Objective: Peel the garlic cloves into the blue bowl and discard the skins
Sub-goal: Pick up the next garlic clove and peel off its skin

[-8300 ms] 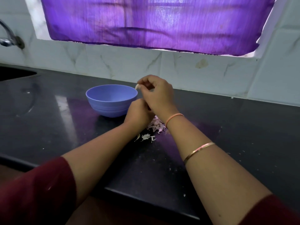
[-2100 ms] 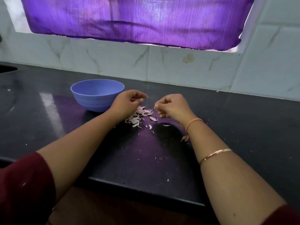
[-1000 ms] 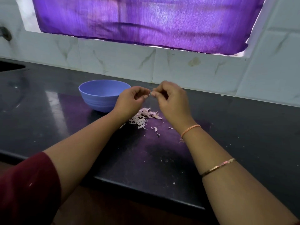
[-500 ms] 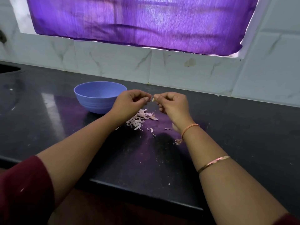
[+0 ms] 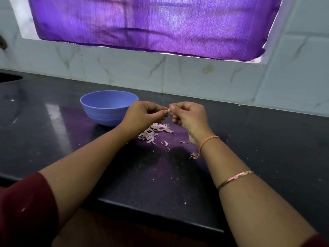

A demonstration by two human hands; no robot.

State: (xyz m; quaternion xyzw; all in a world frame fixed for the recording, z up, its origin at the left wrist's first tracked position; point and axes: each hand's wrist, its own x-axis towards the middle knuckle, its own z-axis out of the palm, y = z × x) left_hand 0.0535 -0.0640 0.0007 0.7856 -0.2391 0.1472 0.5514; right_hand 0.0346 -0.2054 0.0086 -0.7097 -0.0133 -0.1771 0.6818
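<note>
A small pale garlic clove (image 5: 168, 110) is pinched between the fingertips of both hands, held above the black counter. My left hand (image 5: 145, 114) pinches it from the left, my right hand (image 5: 189, 115) from the right, fingers curled. The blue bowl (image 5: 108, 107) stands on the counter just left of my left hand; its inside is hidden from this angle. A pile of pinkish garlic skins (image 5: 154, 131) lies on the counter under and between my hands, with a few loose flakes nearer me.
The black counter (image 5: 71, 139) runs left to right, its front edge near me. A white tiled wall (image 5: 195, 81) backs it, with a purple curtain (image 5: 151, 24) above. A sink edge (image 5: 8, 78) shows at far left.
My hands came together from apart and now hold the clove between them. In the last half second they have barely shifted; the skin pile and bowl stay put.
</note>
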